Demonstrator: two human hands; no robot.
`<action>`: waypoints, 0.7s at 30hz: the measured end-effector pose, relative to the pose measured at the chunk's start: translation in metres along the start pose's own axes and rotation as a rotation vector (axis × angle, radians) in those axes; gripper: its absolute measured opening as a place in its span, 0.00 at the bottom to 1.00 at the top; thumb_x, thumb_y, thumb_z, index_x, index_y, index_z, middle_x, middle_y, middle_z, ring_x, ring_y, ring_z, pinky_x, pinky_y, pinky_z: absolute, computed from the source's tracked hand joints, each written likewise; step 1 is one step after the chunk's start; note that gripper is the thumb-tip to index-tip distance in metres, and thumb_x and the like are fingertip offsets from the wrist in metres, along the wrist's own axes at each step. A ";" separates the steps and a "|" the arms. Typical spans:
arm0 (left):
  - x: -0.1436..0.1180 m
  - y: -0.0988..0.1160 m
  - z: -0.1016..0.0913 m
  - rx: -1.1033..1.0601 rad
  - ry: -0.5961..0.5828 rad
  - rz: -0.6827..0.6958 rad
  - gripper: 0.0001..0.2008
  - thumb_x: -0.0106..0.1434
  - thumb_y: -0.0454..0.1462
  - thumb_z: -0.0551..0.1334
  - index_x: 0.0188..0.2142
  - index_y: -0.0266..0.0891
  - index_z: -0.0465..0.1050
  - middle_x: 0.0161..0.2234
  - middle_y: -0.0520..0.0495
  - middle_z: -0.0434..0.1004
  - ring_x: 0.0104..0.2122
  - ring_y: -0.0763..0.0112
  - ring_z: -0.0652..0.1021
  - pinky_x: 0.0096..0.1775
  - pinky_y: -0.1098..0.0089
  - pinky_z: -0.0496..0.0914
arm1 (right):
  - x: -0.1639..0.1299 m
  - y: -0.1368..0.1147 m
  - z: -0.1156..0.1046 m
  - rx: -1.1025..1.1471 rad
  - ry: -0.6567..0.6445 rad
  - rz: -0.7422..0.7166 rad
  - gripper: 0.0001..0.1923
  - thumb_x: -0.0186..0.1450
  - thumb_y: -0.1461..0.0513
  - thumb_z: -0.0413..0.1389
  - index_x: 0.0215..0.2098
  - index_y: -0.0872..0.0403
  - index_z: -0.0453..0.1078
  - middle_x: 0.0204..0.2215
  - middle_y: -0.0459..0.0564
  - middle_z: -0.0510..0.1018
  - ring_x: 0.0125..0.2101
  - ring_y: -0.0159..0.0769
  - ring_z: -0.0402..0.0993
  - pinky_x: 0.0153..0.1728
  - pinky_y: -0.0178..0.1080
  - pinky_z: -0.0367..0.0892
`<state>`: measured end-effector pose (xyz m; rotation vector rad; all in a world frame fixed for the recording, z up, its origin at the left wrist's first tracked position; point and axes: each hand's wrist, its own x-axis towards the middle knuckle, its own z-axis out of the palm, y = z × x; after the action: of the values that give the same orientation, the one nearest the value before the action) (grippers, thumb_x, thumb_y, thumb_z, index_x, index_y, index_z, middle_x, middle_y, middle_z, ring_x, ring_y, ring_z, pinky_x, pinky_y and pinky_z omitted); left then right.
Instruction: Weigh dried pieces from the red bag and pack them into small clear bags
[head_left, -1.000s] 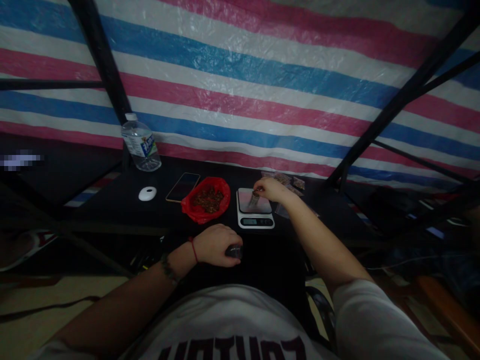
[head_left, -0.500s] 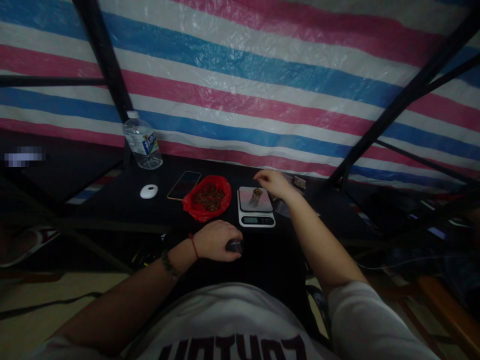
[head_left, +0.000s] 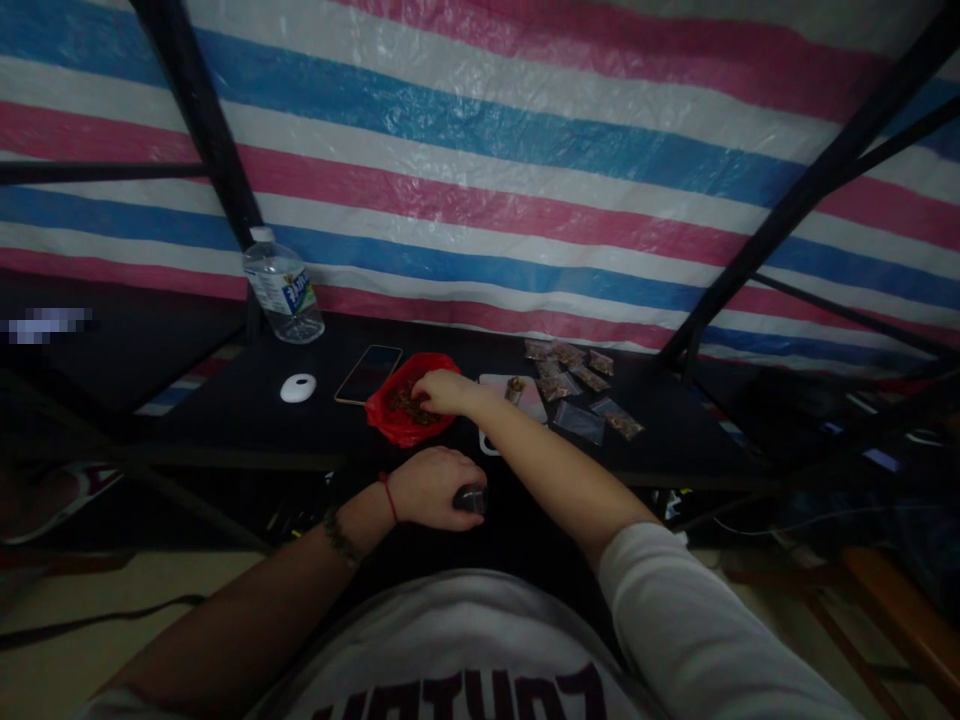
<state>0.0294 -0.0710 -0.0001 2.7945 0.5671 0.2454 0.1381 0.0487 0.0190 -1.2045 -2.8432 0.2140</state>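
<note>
The right hand (head_left: 442,391) reaches across into the red bag (head_left: 390,415), fingers bent down among the brown bits (head_left: 409,402) it holds; whether it has pinched any I cannot tell. The bag lies opened flat on the bench (head_left: 225,425), likely so the loose bits stay gathered and easy to pick from. Just to its right sits the scale (head_left: 525,395) (half hidden by the forearm), with a small heap on its plate. Beyond it, several small clear packets (head_left: 577,385) lie spread near the bench's back edge, some with brown contents. The left hand (head_left: 431,488) rests at the near edge, clenched around a small dark object (head_left: 471,499), kept close to the body. A phone (head_left: 367,373), a white puck (head_left: 298,387) and a water bottle (head_left: 283,288) stand to the left, apart from the work.
</note>
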 end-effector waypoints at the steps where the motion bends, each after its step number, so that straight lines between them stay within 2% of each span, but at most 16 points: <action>1: 0.000 0.000 0.000 0.001 0.003 0.000 0.14 0.53 0.47 0.64 0.37 0.43 0.75 0.33 0.50 0.79 0.34 0.66 0.77 0.38 0.68 0.67 | 0.005 -0.001 0.007 -0.022 -0.027 0.015 0.15 0.59 0.66 0.56 0.44 0.56 0.75 0.41 0.54 0.79 0.39 0.38 0.75 0.41 0.36 0.65; 3: -0.001 0.000 -0.001 0.001 0.010 0.001 0.15 0.53 0.47 0.64 0.37 0.43 0.75 0.33 0.50 0.79 0.34 0.65 0.77 0.37 0.68 0.67 | 0.012 -0.003 0.018 -0.054 -0.049 0.040 0.16 0.59 0.65 0.57 0.45 0.56 0.75 0.42 0.54 0.79 0.39 0.40 0.75 0.40 0.37 0.66; 6: -0.001 -0.001 0.000 0.000 0.016 0.008 0.15 0.53 0.48 0.64 0.37 0.43 0.75 0.34 0.50 0.79 0.34 0.65 0.77 0.37 0.68 0.67 | 0.016 -0.004 0.024 -0.081 -0.014 0.052 0.14 0.60 0.67 0.54 0.44 0.57 0.75 0.42 0.55 0.79 0.41 0.40 0.74 0.42 0.37 0.66; 14: 0.000 -0.004 0.000 -0.007 0.023 0.012 0.14 0.54 0.47 0.64 0.36 0.43 0.75 0.33 0.50 0.79 0.33 0.66 0.77 0.36 0.69 0.66 | 0.013 0.007 0.019 -0.058 0.028 0.053 0.14 0.62 0.66 0.53 0.43 0.53 0.76 0.42 0.52 0.80 0.43 0.38 0.74 0.45 0.36 0.64; 18: 0.000 -0.004 0.001 0.003 0.021 0.004 0.15 0.54 0.48 0.64 0.37 0.43 0.75 0.33 0.50 0.79 0.34 0.65 0.77 0.37 0.69 0.67 | 0.009 0.003 0.017 -0.018 0.062 0.044 0.13 0.61 0.66 0.53 0.40 0.54 0.77 0.39 0.51 0.80 0.40 0.37 0.74 0.43 0.36 0.64; 21: -0.001 -0.004 0.001 -0.001 0.015 0.006 0.15 0.54 0.48 0.64 0.38 0.44 0.75 0.34 0.50 0.79 0.35 0.66 0.78 0.37 0.69 0.67 | 0.002 0.000 0.006 0.038 0.126 0.024 0.12 0.60 0.67 0.54 0.39 0.56 0.77 0.39 0.52 0.80 0.39 0.36 0.74 0.43 0.35 0.63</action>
<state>0.0276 -0.0684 -0.0025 2.7960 0.5627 0.2683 0.1361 0.0489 0.0131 -1.2002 -2.7063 0.1858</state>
